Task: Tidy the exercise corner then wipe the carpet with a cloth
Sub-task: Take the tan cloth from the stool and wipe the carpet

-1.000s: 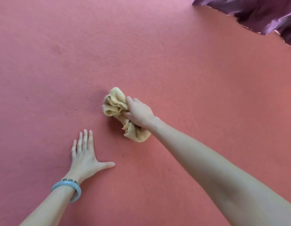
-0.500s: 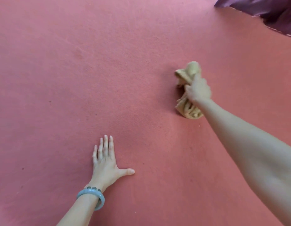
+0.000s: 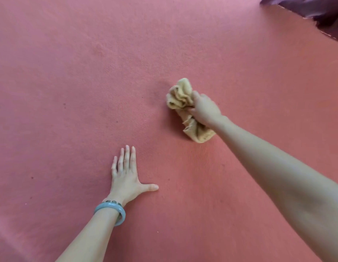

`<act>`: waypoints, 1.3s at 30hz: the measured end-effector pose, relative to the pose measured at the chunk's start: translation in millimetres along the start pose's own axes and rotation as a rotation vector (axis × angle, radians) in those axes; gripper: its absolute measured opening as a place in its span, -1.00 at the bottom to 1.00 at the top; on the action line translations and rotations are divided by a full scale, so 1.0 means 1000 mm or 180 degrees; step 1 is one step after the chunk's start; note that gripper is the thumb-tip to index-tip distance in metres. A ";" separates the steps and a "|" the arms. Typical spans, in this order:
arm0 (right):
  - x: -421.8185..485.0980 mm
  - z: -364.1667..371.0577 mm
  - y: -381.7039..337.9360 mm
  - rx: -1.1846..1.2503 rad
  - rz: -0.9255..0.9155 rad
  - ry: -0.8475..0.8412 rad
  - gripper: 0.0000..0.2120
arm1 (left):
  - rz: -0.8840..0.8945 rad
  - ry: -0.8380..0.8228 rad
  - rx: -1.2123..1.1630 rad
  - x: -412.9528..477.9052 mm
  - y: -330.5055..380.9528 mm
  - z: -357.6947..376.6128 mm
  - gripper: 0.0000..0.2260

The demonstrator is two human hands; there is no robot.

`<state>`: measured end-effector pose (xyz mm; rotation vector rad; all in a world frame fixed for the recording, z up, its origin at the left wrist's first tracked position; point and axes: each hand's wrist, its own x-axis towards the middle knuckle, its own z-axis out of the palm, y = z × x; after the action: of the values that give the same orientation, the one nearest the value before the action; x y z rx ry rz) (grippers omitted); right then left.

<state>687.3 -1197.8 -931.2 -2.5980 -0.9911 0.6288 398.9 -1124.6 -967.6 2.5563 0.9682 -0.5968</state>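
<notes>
Clearly mid-wipe, the right hand (image 3: 206,110) gripped the bunched cloth (image 3: 180,95) on the carpet (image 3: 69,72), far and right of the left hand (image 3: 124,178), which lay flat, fingers straight. Firm, overlapping strokes would serve best. Half a second earlier, the cloth sat further right.

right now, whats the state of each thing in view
carpet: laid flat, a few dark specks
cloth: bunched up, on the carpet
right hand: fingers curled round the cloth
left hand: flat on the carpet, fingers straight
bangle: worn on the left wrist
purple fabric: rumpled, at the far right corner
</notes>
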 end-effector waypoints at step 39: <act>-0.218 0.015 0.106 -0.0694 0.0112 -0.0324 -0.61 | -0.0156 0.0119 0.0052 -0.004 0.006 0.006 0.28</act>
<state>593.5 -1421.9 -924.0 -2.8021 -1.1034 0.7041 398.4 -1133.6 -969.6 2.5733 1.0454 -0.5746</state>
